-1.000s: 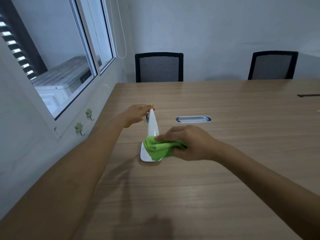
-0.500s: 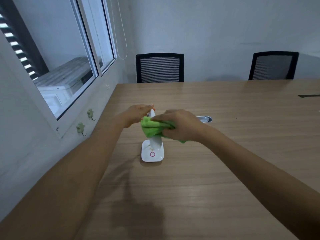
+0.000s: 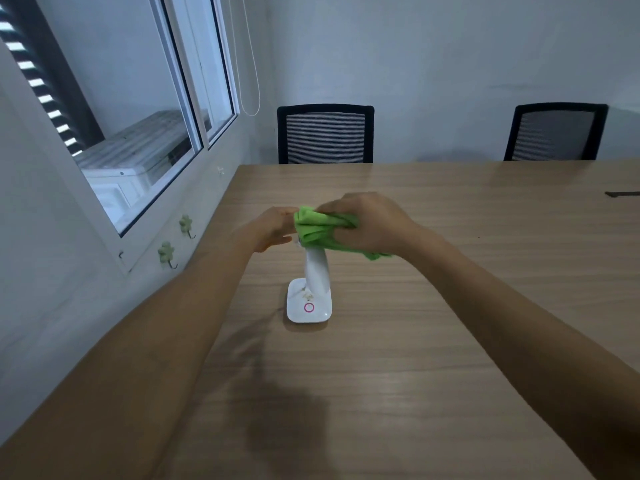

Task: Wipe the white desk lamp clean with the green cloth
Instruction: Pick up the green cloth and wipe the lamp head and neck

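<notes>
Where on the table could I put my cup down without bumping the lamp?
The table is bare right of the lamp and out to the far chairs. It is bare near you too. It's crowded where both hands and the green cloth cover the lamp's top.

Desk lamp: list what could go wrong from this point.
1. The right hand presses the green cloth on top of the tall white desk lamp; its small base might tip.
2. The left hand steadies only the top, so the base could slide on the wooden table.
</notes>
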